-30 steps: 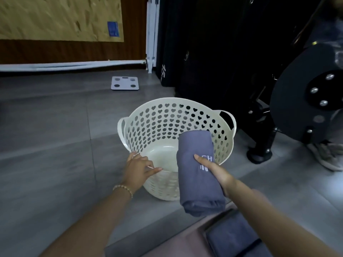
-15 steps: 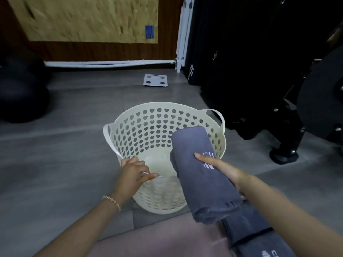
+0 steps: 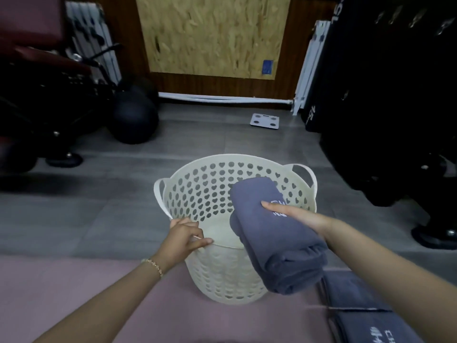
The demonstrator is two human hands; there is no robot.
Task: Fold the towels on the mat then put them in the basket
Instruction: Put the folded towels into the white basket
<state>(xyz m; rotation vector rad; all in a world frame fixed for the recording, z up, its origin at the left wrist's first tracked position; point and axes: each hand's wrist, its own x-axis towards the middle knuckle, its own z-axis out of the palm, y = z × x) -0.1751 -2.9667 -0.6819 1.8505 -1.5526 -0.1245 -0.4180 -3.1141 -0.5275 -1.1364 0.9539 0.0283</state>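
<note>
Now, with the left hand point(image 3: 189, 237) gripping the basket point(image 3: 210, 189) rim and the right hand point(image 3: 299, 217) clasping the folded towel point(image 3: 279, 243) half over that rim, lowering it flat to the bottom should stop it unrolling.

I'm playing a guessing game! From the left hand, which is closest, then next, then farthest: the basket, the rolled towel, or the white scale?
1. The basket: left hand grips its near rim.
2. The rolled towel: to the right, over the basket.
3. The white scale: far back, near the wall.
</note>
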